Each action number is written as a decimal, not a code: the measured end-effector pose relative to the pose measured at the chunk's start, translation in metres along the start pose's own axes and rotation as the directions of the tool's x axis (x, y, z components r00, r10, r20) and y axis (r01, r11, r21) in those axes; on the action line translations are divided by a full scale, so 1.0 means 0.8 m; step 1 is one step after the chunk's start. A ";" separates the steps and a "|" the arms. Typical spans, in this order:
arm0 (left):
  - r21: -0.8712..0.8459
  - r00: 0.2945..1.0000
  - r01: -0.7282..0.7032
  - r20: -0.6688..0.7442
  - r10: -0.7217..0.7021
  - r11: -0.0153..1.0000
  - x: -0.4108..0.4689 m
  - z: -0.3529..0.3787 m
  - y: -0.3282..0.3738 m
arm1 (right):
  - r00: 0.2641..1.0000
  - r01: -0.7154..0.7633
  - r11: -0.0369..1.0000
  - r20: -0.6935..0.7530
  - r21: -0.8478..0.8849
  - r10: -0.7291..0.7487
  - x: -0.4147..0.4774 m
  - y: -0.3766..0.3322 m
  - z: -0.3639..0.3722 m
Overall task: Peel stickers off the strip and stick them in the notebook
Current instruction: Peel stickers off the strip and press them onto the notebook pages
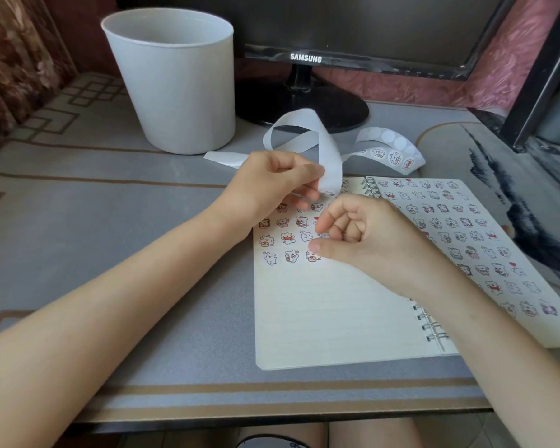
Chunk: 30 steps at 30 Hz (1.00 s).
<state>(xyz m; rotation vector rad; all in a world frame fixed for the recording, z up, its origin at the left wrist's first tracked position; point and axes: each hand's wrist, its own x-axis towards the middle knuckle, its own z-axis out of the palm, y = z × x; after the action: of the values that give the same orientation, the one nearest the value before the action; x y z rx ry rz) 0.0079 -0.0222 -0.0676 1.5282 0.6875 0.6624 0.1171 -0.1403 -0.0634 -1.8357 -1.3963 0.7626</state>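
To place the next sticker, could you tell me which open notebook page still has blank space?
The left page: its lower half is bare lined paper, while the right page is filled with stickers.

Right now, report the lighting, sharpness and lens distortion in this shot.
Head view: soft, even daylight, with only faint shadows under the left hand and right hand on the notebook. Head view: the white bin leans and the monitor edge slants, which suggests wide-angle distortion. Head view: mild sheen on the strip; the stickers look soft, with fine detail unreadable.
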 end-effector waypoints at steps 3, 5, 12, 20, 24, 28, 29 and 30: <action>-0.002 1.000 -0.002 -0.001 0.002 1.000 0.000 0.000 0.000 | 1.000 0.002 1.000 0.009 0.013 -0.002 0.003 0.004 0.000; -0.002 1.000 -0.001 -0.001 0.001 1.000 0.000 0.000 0.000 | 1.000 0.008 1.000 0.004 0.023 -0.008 0.004 0.006 0.000; 0.008 1.000 0.004 -0.005 -0.004 1.000 0.001 0.000 0.001 | 0.999 -0.016 1.000 0.028 0.023 0.015 0.003 0.004 -0.002; -0.005 1.000 -0.003 -0.017 0.003 1.000 0.000 -0.001 0.001 | 0.978 0.083 0.990 -0.202 0.117 -0.058 0.007 0.003 -0.015; -0.008 1.000 0.010 -0.015 -0.010 1.000 -0.001 0.000 0.003 | 0.898 0.163 0.986 -0.411 -0.019 -0.156 0.011 0.002 -0.025; -0.006 1.000 -0.004 -0.001 0.004 1.000 -0.003 0.000 0.004 | 0.897 0.162 0.984 -0.404 -0.078 -0.180 0.013 0.004 -0.025; -0.008 1.000 -0.008 -0.001 0.008 1.000 -0.003 0.000 0.004 | 0.899 0.159 0.984 -0.399 -0.086 -0.180 0.013 0.005 -0.024; -0.010 1.000 -0.013 -0.001 0.013 1.000 -0.003 -0.001 0.004 | 0.899 0.161 0.983 -0.398 -0.087 -0.183 0.014 0.006 -0.024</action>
<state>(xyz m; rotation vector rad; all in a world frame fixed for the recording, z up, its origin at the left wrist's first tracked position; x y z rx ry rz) 0.0061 -0.0240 -0.0643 1.5239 0.6747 0.6757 0.1374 -0.1335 -0.0564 -1.7539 -1.2876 0.2356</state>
